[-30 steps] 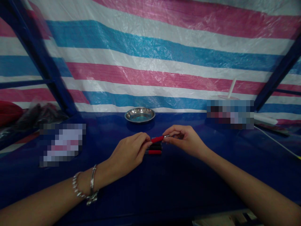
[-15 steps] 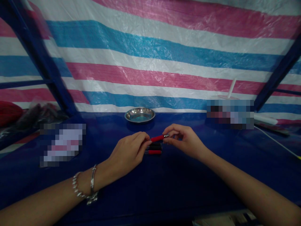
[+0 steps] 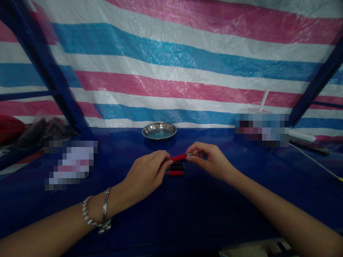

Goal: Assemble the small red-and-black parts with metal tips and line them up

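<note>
My left hand (image 3: pixel 146 175) is closed around the near end of a small red-sleeved piece (image 3: pixel 179 157) with a metal tip. My right hand (image 3: pixel 210 159) pinches that metal tip from the other side. Both hands hover just above the blue table (image 3: pixel 171 210). Under the held piece lie a black-sleeved piece (image 3: pixel 177 165) and another red-sleeved piece (image 3: pixel 175 173), side by side on the table. My left wrist wears bracelets.
A shallow steel dish (image 3: pixel 159 130) sits at the back of the table against a striped tarp wall (image 3: pixel 177 67). Blurred patches lie at left (image 3: pixel 70 163) and at right (image 3: pixel 261 129). Blue frame posts (image 3: pixel 45 67) flank the bench. A white cable (image 3: pixel 313 160) runs at right.
Almost nothing differs: my right hand's fingers have shifted slightly on the metal tip, and the red piece stays held between both hands.
</note>
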Tool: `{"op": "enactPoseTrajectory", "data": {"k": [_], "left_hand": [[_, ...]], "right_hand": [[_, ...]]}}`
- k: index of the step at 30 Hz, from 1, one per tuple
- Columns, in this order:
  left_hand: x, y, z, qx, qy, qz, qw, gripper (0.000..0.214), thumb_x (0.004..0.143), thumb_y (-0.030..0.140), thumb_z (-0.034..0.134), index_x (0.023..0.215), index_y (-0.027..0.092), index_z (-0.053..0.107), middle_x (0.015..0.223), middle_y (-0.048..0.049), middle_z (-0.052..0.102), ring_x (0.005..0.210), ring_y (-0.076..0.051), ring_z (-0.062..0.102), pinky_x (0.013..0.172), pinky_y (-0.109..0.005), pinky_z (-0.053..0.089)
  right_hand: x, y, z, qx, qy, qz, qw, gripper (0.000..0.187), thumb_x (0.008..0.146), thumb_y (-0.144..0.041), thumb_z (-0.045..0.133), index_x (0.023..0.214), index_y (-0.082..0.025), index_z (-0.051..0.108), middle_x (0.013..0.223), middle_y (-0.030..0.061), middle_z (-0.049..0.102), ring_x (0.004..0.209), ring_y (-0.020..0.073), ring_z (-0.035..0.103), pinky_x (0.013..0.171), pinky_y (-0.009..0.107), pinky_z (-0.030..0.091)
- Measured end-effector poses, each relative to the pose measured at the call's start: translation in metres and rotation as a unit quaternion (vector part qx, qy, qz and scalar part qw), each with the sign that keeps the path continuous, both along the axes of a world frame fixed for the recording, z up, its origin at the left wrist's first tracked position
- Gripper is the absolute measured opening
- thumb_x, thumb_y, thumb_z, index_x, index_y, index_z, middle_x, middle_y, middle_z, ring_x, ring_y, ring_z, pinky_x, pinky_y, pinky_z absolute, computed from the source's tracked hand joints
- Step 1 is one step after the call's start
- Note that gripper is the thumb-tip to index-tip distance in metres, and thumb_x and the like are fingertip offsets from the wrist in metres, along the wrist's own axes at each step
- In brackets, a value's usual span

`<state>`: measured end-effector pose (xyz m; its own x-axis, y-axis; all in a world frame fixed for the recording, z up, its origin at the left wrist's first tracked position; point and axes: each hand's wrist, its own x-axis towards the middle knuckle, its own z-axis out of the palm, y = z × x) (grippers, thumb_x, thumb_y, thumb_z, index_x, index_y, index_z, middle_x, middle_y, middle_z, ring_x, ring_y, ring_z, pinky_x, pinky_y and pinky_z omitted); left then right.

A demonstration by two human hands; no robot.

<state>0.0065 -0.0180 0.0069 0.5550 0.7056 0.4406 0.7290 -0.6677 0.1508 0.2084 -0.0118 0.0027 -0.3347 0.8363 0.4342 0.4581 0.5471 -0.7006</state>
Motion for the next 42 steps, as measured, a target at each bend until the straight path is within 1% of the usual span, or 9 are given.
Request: {"op": "enactPoseTrajectory", "data": {"k": [4, 7, 10, 14, 19, 24, 27, 34, 42], "left_hand": [[0.0000, -0.0010, 0.0001, -0.003, 0.001, -0.004, 1.000, 0.018, 0.086, 0.024, 0.037, 0.085, 0.014, 0.052, 0.077, -0.0034, 0.059, 0.067, -0.014, 0.055, 0.059, -0.025, 0.041], [-0.0003, -0.0010, 0.0001, -0.005, 0.003, -0.001, 1.000, 0.017, 0.086, 0.024, 0.037, 0.086, 0.015, 0.052, 0.078, -0.0034, 0.059, 0.068, -0.015, 0.055, 0.059, -0.025, 0.041], [-0.0005, -0.0003, -0.0005, -0.001, -0.002, 0.000, 1.000, 0.018, 0.086, 0.024, 0.037, 0.086, 0.015, 0.052, 0.078, -0.0034, 0.059, 0.068, -0.015, 0.055, 0.060, -0.025, 0.042], [-0.0003, -0.0007, -0.0007, 0.000, -0.001, -0.004, 1.000, 0.018, 0.086, 0.024, 0.037, 0.086, 0.015, 0.052, 0.078, -0.0033, 0.059, 0.068, -0.014, 0.055, 0.060, -0.025, 0.042], [0.0000, -0.0016, -0.0001, 0.004, 0.000, -0.003, 1.000, 0.017, 0.086, 0.024, 0.038, 0.085, 0.015, 0.052, 0.077, -0.0033, 0.059, 0.066, -0.014, 0.055, 0.058, -0.025, 0.041], [-0.0003, -0.0005, -0.0003, 0.004, -0.003, 0.004, 1.000, 0.017, 0.086, 0.025, 0.038, 0.086, 0.015, 0.052, 0.077, -0.0031, 0.059, 0.066, -0.014, 0.055, 0.057, -0.024, 0.041], [-0.0006, 0.0001, -0.0007, 0.002, -0.007, 0.004, 1.000, 0.017, 0.086, 0.025, 0.038, 0.085, 0.015, 0.052, 0.077, -0.0032, 0.060, 0.066, -0.014, 0.055, 0.058, -0.024, 0.041], [-0.0009, 0.0002, -0.0014, -0.002, -0.005, -0.005, 1.000, 0.017, 0.086, 0.024, 0.038, 0.085, 0.015, 0.052, 0.077, -0.0032, 0.060, 0.067, -0.014, 0.056, 0.059, -0.024, 0.041], [0.0000, 0.0000, -0.0003, -0.006, 0.006, 0.003, 1.000, 0.019, 0.086, 0.027, 0.037, 0.088, 0.015, 0.052, 0.078, -0.0034, 0.060, 0.068, -0.014, 0.056, 0.058, -0.024, 0.041]], "right_hand": [[-0.0003, -0.0005, 0.0017, -0.022, -0.032, 0.001, 0.999, 0.026, 0.080, -0.036, 0.047, 0.069, -0.016, 0.058, 0.063, 0.0008, 0.060, 0.057, 0.0091, 0.051, 0.053, 0.021, 0.037], [0.0001, -0.0004, 0.0010, -0.017, -0.019, 0.002, 1.000, 0.023, 0.077, -0.038, 0.050, 0.081, -0.017, 0.058, 0.066, 0.0000, 0.060, 0.056, 0.0087, 0.051, 0.052, 0.021, 0.037], [0.0006, -0.0002, -0.0003, 0.015, -0.010, 0.006, 1.000, 0.020, 0.074, -0.031, 0.056, 0.089, -0.018, 0.056, 0.072, -0.0003, 0.061, 0.060, 0.0086, 0.052, 0.054, 0.020, 0.038], [0.0003, -0.0006, 0.0007, 0.024, -0.031, 0.002, 0.999, 0.013, 0.077, -0.029, 0.052, 0.079, -0.017, 0.058, 0.072, 0.0002, 0.061, 0.060, 0.0084, 0.051, 0.055, 0.020, 0.037], [0.0001, -0.0018, 0.0033, 0.017, -0.080, -0.014, 0.997, 0.030, 0.082, -0.037, 0.043, 0.066, -0.016, 0.057, 0.061, 0.0002, 0.057, 0.055, 0.0087, 0.048, 0.052, 0.022, 0.034], [0.0012, -0.0008, 0.0017, 0.019, -0.037, 0.001, 0.999, 0.018, 0.076, -0.034, 0.052, 0.083, -0.018, 0.056, 0.073, 0.0003, 0.061, 0.059, 0.0086, 0.051, 0.054, 0.021, 0.038], [0.0016, -0.0003, 0.0014, 0.037, -0.040, 0.012, 0.998, 0.011, 0.076, -0.028, 0.053, 0.079, -0.018, 0.056, 0.073, 0.0000, 0.061, 0.061, 0.0085, 0.051, 0.055, 0.020, 0.038], [0.0021, -0.0003, 0.0022, 0.043, -0.059, 0.005, 0.997, 0.010, 0.077, -0.027, 0.053, 0.076, -0.017, 0.057, 0.069, -0.0004, 0.060, 0.059, 0.0083, 0.050, 0.054, 0.021, 0.037], [0.0042, -0.0009, 0.0036, 0.105, -0.150, -0.007, 0.983, 0.008, 0.077, -0.021, 0.052, 0.080, -0.018, 0.059, 0.075, 0.0025, 0.061, 0.067, 0.0117, 0.052, 0.059, 0.024, 0.038]]}}
